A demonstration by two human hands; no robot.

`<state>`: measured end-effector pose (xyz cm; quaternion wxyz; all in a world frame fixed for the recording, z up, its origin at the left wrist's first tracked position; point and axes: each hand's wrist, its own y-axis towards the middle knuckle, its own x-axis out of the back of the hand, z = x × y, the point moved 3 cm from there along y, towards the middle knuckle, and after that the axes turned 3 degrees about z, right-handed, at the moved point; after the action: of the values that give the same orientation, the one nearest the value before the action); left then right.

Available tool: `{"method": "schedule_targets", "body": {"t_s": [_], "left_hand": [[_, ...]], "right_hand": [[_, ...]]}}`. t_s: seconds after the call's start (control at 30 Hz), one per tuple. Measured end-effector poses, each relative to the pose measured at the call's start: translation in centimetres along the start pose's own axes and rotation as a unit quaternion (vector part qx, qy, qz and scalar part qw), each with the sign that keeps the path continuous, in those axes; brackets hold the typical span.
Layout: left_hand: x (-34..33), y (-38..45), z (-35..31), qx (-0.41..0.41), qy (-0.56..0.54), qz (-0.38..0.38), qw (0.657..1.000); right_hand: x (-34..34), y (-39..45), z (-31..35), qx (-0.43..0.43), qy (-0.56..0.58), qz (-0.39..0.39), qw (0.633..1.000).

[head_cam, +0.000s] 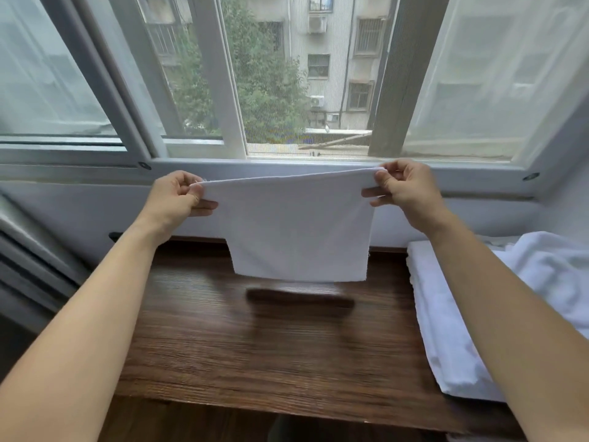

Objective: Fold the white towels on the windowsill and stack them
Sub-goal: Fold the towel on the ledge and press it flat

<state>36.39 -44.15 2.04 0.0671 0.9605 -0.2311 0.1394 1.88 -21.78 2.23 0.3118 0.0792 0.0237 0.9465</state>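
A white towel (pixel 296 228) hangs in the air above the dark wooden windowsill (pixel 255 339), stretched flat between both hands. My left hand (pixel 178 199) pinches its upper left corner. My right hand (pixel 404 189) pinches its upper right corner. The towel's lower edge floats just above the wood and casts a dark shadow there. A stack of folded white towels (pixel 446 330) lies on the sill at the right, partly hidden by my right forearm. Behind the stack a crumpled heap of white towels (pixel 548 269) rests.
The window frame (pixel 287 162) runs right behind the held towel, with sheer curtains at both sides. The sill's front edge (pixel 255 406) lies near the bottom of the view. A grey frame stands at the left.
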Motion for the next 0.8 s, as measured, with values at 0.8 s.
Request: {"method": "schedule_targets", "body": {"t_s": [0.8], "left_hand": [[-4.3, -10.3, 21.9, 0.245, 0.114, 0.071, 0.96]], "right_hand": [[-3.7, -12.3, -21.5, -0.246, -0.161, 0.064, 0.954]]}}
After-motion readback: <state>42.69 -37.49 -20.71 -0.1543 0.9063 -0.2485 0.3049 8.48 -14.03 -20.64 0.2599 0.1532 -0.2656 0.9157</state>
